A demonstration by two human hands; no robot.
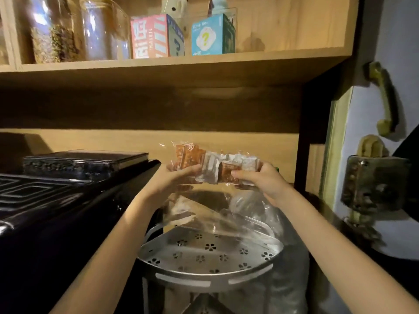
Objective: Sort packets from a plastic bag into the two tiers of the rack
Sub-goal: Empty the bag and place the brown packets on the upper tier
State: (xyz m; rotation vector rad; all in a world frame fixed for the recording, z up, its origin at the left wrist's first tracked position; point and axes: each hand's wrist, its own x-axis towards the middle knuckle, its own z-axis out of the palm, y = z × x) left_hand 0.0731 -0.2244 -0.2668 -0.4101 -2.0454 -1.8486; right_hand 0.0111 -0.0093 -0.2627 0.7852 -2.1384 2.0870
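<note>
Both hands are raised above the metal rack (210, 252), holding a fan of small packets (210, 165) between them. The left hand (179, 177) is closed around the left end of the bunch, where orange packets (187, 156) stand upright against the fingers. The right hand (260, 177) is closed on the right end, its thumb pressed across the front of a brown packet (227, 172), with silvery-white packets on either side of it. The packets overlap one another in a loose row from hand to hand, well above the rack.

The rack stands near the viewer, a corner-shaped piece with a curved front rim and flower-shaped holes punched through its top tier. The near part of the top tier is bare. At its far edge, just under the hands, the clear plastic bag (254, 214) lies crumpled, spilling over the right side of the rack; a few more packets (183, 214) show dimly through the plastic on the left. Only a sliver of the lower tier shows beneath the front rim, too dark to tell what it holds.

To the left sits a dark appliance (56, 200) with a flat black case (86, 162) on top. On the wooden shelf (181, 62) above stand glass jars (68, 30) and two printed boxes (183, 35).
</note>
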